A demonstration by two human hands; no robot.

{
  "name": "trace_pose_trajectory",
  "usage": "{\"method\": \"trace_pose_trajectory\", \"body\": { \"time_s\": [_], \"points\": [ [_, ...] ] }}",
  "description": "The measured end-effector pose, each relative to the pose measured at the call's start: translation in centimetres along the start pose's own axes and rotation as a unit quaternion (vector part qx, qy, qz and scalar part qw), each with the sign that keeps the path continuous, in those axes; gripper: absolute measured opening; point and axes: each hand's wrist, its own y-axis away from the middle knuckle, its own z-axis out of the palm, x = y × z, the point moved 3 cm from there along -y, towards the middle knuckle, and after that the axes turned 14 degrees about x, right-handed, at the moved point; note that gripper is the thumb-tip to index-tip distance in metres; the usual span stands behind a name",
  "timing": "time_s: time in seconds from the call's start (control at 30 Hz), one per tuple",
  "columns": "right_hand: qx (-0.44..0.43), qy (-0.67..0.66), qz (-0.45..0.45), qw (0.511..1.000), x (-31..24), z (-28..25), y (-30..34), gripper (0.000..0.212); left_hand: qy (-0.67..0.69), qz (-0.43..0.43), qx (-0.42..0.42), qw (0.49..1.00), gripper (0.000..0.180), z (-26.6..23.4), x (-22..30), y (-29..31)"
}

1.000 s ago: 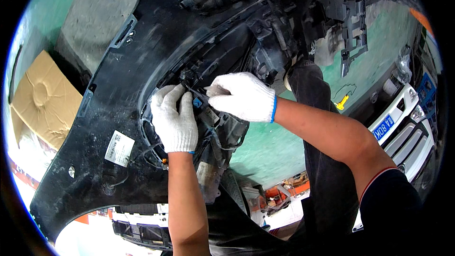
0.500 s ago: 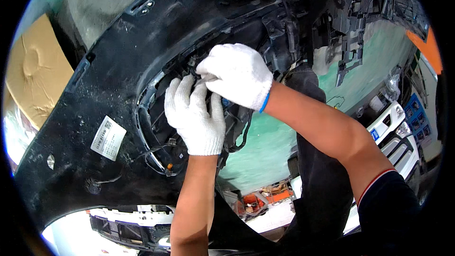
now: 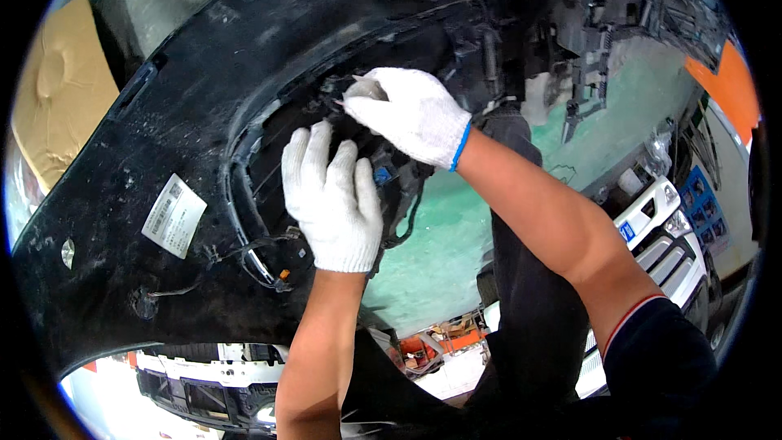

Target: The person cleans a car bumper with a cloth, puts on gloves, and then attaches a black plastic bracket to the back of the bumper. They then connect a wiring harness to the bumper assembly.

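Note:
The large black plastic part, which looks like the inner side of a car bumper, fills the left and middle of the head view. My left hand, in a white knit glove, reaches into its curved opening with fingers stretched and slightly apart, holding nothing I can see. Up and to its right, my right hand, gloved with a blue cuff edge, is closed with thumb and fingers together. Something greyish shows at its fingertips, too unclear to name. A blue connector sits between the hands, and a dark wire hangs below it.
A white label is stuck on the black part. Cardboard leans at the left. More black plastic parts lie at the upper right, above green floor. White car front parts stand at the right.
My right hand has drawn slightly up and away from the left hand, which it met before. The left fingers have come free of it. The whole view has shifted a little.

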Motion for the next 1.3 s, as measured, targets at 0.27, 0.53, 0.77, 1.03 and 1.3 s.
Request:
{"method": "trace_pose_trajectory", "body": {
  "time_s": [0.27,0.53,0.77,1.03,1.3],
  "points": [
    [0.122,-0.064,0.097,0.986,5.9,-6.2,9.3,0.037,0.078,-0.046,-0.103,0.991,0.030,-1.5,3.4,2.6],
    [0.127,-0.335,0.399,0.844,14.7,-11.8,16.4,0.048,0.154,-0.257,-0.054,0.953,0.047,-1.7,7.7,1.8],
    [0.161,-0.403,0.416,0.799,14.3,-11.3,17.6,0.040,0.193,-0.241,-0.080,0.948,0.042,5.4,15.9,-4.1],
    [0.177,-0.405,0.405,0.800,14.0,-14.5,17.1,0.034,0.215,-0.350,-0.212,0.887,0.066,27.6,16.5,-7.8],
    [0.221,-0.352,0.396,0.819,15.5,-16.0,17.0,0.039,0.324,-0.337,-0.248,0.849,0.022,28.9,15.8,-8.2]
  ]
}}
